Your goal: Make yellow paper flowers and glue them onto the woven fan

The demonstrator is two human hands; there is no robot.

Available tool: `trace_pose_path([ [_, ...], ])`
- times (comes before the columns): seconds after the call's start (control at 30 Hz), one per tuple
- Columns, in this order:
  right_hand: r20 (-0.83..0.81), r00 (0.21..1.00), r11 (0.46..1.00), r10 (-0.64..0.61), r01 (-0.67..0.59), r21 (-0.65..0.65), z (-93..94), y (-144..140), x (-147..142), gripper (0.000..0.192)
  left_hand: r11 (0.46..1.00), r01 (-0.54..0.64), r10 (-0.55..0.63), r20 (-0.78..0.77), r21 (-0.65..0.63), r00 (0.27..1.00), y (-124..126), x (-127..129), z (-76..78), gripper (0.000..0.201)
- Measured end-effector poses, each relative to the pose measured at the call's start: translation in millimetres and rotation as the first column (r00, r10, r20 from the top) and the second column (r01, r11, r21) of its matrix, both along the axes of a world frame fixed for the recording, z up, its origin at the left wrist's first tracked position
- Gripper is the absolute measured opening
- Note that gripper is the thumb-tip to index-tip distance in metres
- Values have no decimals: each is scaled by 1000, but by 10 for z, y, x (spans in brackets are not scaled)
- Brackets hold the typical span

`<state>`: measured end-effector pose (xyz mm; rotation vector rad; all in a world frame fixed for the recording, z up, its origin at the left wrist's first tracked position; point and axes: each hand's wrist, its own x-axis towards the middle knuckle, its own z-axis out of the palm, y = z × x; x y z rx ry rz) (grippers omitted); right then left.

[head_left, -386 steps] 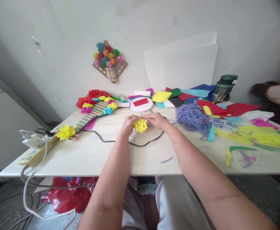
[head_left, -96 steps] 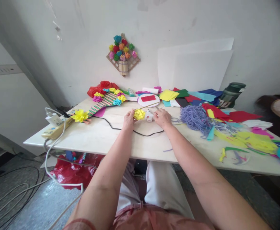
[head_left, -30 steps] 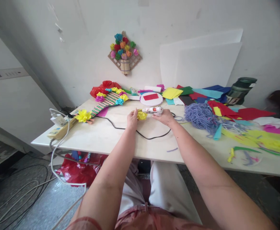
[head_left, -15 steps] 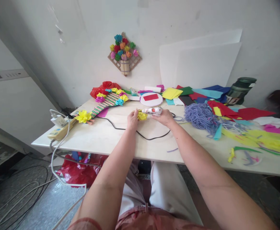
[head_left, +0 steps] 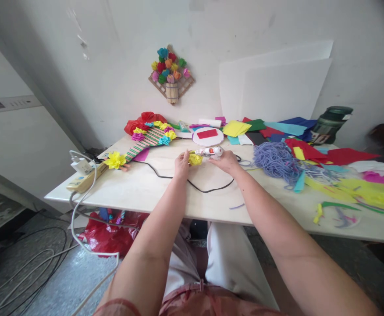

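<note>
Over the middle of the table, my left hand [head_left: 181,165] is closed on a small yellow paper flower [head_left: 196,159]. My right hand [head_left: 226,161] grips a white glue gun [head_left: 211,152], its nozzle pointing left and resting at or just above the flower; I cannot tell whether they touch. A black cord [head_left: 208,191] loops across the table below both hands. Beyond them lies a white oval board [head_left: 208,139] with a red paper piece [head_left: 208,134] on it. My fingers partly hide the flower and the gun's handle.
On the left are a power strip [head_left: 85,179], a large yellow paper flower [head_left: 115,160] and a woven piece with paper flowers [head_left: 149,140]. To the right lie purple yarn [head_left: 274,160], coloured paper sheets [head_left: 237,128] and a dark bottle [head_left: 330,125]. A red bag [head_left: 108,235] sits below the table.
Both hands, the flower and the glue gun hold nearly the same place. The whole view has shifted very slightly.
</note>
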<state>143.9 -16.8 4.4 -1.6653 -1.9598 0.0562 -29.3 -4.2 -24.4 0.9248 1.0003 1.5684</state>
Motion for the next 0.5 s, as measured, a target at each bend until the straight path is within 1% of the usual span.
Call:
trace_pose_path([
  [0.13,-107,994,999,38,-37,17,-21,9,15,32,1000,-9,9,18,-11,1000,12,2,-2,35],
  [0.3,-257,960,993,115,-103,61,-56,40,48,26,999,-34,35,29,-29,999,26,-18,-8,37],
  [0.4,-356,918,984,177,-158,80,-55,41,64,26,998,-52,54,72,-38,996,39,-48,-11,36],
  [0.5,-467,862,977,196,-210,23,-47,35,91,24,997,-61,68,153,-46,986,55,-81,-4,34],
])
